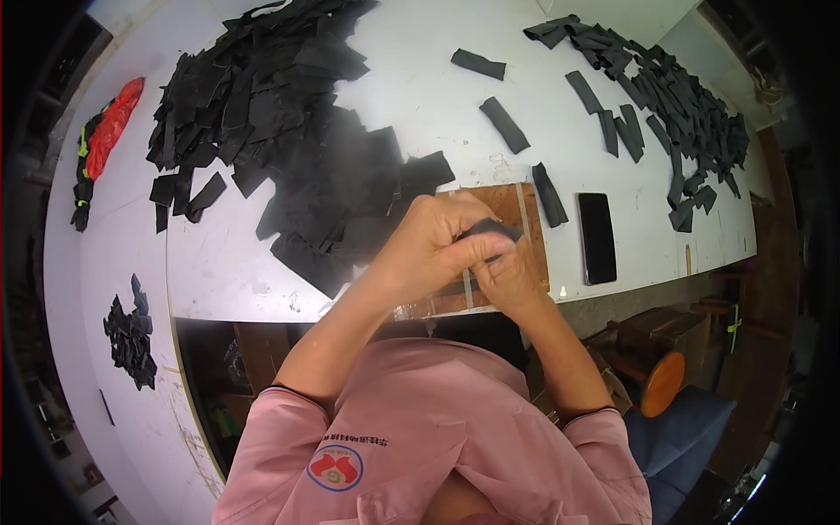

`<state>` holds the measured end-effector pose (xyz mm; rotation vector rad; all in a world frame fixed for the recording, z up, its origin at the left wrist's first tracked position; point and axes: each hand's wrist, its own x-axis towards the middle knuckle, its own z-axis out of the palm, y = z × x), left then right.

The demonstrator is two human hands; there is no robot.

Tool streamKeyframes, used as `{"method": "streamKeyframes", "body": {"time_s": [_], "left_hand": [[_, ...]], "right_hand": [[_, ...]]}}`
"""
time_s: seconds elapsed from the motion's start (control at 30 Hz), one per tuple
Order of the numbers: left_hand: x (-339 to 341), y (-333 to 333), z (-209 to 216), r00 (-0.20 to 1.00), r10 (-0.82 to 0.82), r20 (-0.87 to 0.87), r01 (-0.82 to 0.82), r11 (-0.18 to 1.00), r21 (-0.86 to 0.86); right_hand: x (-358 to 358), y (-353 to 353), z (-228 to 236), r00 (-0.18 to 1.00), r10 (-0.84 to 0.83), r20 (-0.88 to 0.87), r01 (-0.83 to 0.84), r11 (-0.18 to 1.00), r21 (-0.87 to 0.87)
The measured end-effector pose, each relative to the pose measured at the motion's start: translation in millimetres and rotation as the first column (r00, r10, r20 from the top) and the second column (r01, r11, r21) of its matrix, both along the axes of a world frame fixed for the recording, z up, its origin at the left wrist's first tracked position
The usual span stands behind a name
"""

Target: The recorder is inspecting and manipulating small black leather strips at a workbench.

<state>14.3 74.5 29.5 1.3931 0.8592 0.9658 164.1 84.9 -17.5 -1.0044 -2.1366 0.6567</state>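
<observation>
Both my hands meet over a brown board (532, 249) at the table's near edge. Between them is a small black piece of fabric (492, 227), partly hidden by the fingers. My left hand (427, 234) is closed on it, its thumb lying across the top. Just to the right and nearer, my right hand (516, 278) has its fingers curled in against the same piece. A large heap of flat black fabric pieces (306, 175) spreads to the left of the board. Beyond the board's right side lies a folded black strip (549, 194).
Several narrow folded strips (505, 124) lie farther back, and a pile of them (691, 114) covers the far right. A dark phone (598, 238) rests right of the board. At left are a red bag (114, 127) and black scraps (131, 341). An orange stool (662, 383) stands below, right.
</observation>
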Motion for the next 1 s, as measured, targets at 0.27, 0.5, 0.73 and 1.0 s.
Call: {"method": "streamKeyframes", "body": {"time_s": [0.27, 0.5, 0.73, 1.0], "left_hand": [[-0.7, -6.4, -14.3, 0.973, 0.121, 0.197, -0.140, 0.987, 0.082], [-110.8, 71.7, -103.8, 0.035, 0.922, -0.387, -0.751, 0.279, 0.598], [-136.2, 81.6, -105.1, 0.196, 0.663, -0.723, -0.701, 0.610, 0.370], [-101.8, 0.2, -52.0, 0.692, 0.688, 0.219, -0.679, 0.723, -0.128]], "right_hand": [[-1.5, 6.4, 2.6, 0.994, 0.101, 0.039, -0.102, 0.994, 0.027], [25.7, 85.3, 67.7, 0.689, -0.202, -0.696, -0.206, 0.866, -0.456], [18.9, 5.4, 6.5, 0.875, -0.349, -0.335, -0.019, 0.667, -0.745], [-29.4, -35.0, 2.8, 0.930, -0.017, -0.367, -0.276, 0.626, -0.729]]}}
